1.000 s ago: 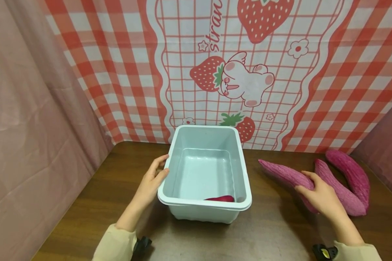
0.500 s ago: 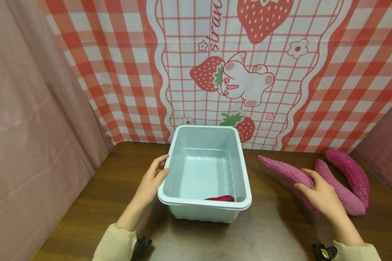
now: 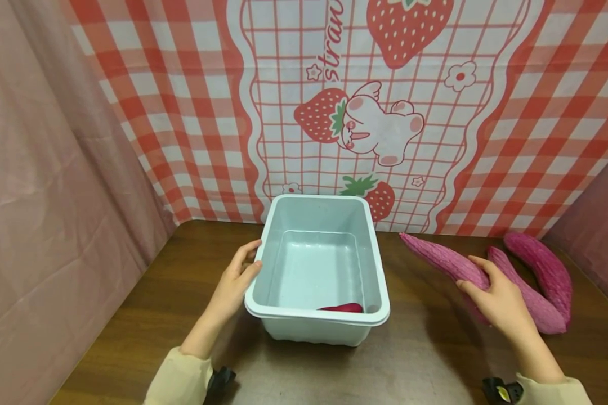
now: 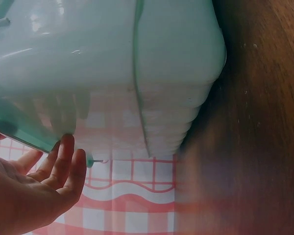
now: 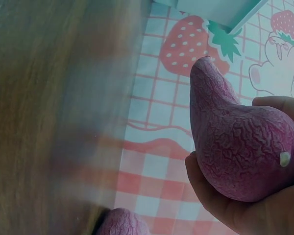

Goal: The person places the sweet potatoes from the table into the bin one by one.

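Observation:
My right hand (image 3: 499, 295) grips a long, wrinkled pink-purple sweet potato (image 3: 451, 263) near its thick end. Its tapered tip points toward the basin and is raised above the table. In the right wrist view, the thick end of this sweet potato (image 5: 245, 147) faces the camera, showing a pale stub, with fingers and palm around it. My left hand (image 3: 235, 275) rests at the left rim of a pale blue-green plastic basin (image 3: 317, 318). From the left wrist view, loosely bent fingers (image 4: 63, 161) touch the basin's outer wall. A dark magenta thing (image 3: 345, 308) lies inside, mostly hidden by the near wall.
Two more sweet potatoes, a lighter one (image 3: 532, 301) and a darker curved one (image 3: 547, 267), lie on the brown wooden table (image 3: 192, 247) at the right. A red-checked strawberry cloth (image 3: 208, 112) hangs behind, and a pink curtain (image 3: 71, 185) on the left.
The tapered tip of the sweet potato in my right hand has tilted slightly upward, and the hand has lifted a little. My left hand and the basin hold still.

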A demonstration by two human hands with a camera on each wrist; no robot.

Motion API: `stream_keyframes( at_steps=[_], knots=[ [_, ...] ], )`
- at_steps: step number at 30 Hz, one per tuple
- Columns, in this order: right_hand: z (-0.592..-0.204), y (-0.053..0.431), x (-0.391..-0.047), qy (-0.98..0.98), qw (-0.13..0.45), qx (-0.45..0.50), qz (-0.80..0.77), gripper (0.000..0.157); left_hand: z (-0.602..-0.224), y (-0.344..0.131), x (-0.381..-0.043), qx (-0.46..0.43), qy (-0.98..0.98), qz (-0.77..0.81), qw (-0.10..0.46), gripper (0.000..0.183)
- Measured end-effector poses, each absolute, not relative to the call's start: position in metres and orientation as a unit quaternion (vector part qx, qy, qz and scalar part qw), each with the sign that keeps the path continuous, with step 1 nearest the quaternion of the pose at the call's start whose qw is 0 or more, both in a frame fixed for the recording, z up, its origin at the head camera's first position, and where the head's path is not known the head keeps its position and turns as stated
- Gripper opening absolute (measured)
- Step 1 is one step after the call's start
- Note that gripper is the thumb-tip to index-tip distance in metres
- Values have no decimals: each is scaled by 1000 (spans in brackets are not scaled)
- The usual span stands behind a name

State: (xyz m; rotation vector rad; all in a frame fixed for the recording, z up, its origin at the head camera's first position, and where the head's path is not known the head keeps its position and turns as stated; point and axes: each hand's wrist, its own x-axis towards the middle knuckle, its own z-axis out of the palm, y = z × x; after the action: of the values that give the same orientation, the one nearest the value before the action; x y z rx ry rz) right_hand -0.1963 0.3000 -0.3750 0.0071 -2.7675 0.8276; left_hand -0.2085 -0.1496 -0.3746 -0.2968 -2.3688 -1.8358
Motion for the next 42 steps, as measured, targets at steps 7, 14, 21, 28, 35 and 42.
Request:
stream_keyframes(
  at_steps=[7, 14, 21, 28, 35, 42],
  knots=[
    [-370, 299, -195, -946, 137, 6, 293, 62, -375, -150, -208, -95, -786, -607, 64, 40],
    [-366, 298, -194, -943, 138, 1, 302, 64, -375, -151, -207, -91, -787, -607, 63, 40],
    [-361, 297, -190, -938, 143, 3, 316, 63, -374, -150, -207, -93, -784, -611, 60, 40],
    [-357, 296, -188, -935, 163, 4, 315, 62, -374, -150, -208, -95, -787, -607, 62, 40],
    [-355, 289, -184, -923, 211, -8, 322, 63, -374, -151, -208, -97, -787, -607, 61, 41],
    [-354, 285, -182, -911, 246, 4, 331, 61, -375, -150, -209, -97, -787, -605, 63, 41]
  ],
)
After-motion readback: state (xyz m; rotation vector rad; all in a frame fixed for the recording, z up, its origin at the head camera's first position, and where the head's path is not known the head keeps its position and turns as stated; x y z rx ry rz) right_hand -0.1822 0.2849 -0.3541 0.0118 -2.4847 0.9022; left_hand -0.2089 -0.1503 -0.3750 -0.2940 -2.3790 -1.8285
